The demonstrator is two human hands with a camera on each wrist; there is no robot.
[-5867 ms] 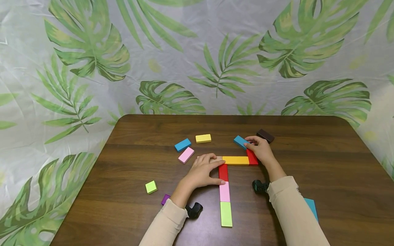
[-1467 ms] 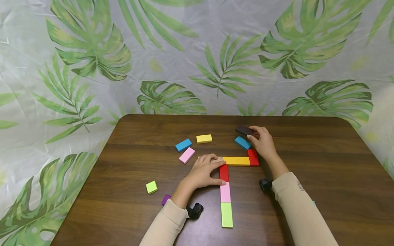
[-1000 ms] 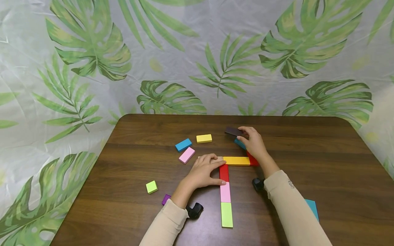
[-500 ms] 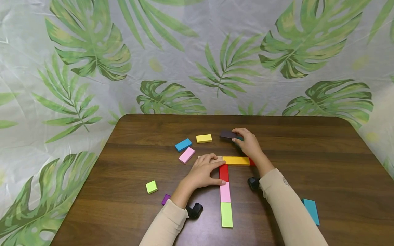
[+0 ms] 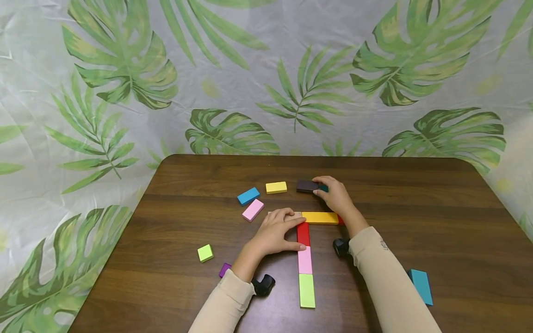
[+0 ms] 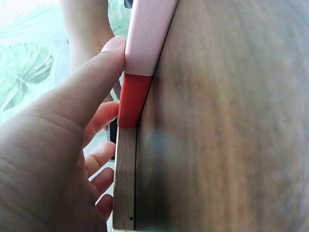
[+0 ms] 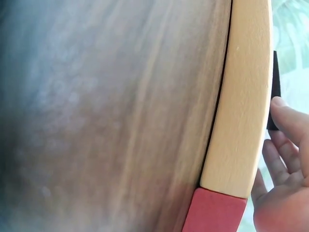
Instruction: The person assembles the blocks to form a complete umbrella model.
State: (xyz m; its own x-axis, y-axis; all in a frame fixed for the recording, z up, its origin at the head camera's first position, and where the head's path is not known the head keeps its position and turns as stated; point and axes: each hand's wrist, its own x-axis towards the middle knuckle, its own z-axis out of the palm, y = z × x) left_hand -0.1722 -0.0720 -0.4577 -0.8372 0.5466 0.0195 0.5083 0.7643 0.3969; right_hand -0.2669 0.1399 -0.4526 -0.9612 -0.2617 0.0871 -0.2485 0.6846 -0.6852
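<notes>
In the head view my right hand (image 5: 338, 198) pinches a dark brown block (image 5: 306, 186) at its right end, low over the back of the table. A blue block (image 5: 323, 188) shows only as a dark sliver between thumb and fingers. My left hand (image 5: 271, 235) lies flat over a block row, its fingers on a natural wood block (image 6: 125, 179) and its thumb at a pink block (image 5: 305, 260). Between these sits a red block (image 5: 303, 234); a lime block (image 5: 306, 291) ends the row. An orange-yellow block (image 5: 319, 218) runs right to another red block (image 5: 341, 221), mostly hidden by my right wrist.
Left of the dark block lie a yellow block (image 5: 276, 188), a blue block (image 5: 248, 196) and a loose pink block (image 5: 252, 210). Farther left are a small lime block (image 5: 205, 253) and a partly covered purple block (image 5: 224, 269). A teal block (image 5: 422, 286) lies beside my right sleeve.
My right hand left the blue block, took hold of the dark brown block and brought it leftward, then slightly nearer, to the blue block's far left end. My left hand stayed put.
</notes>
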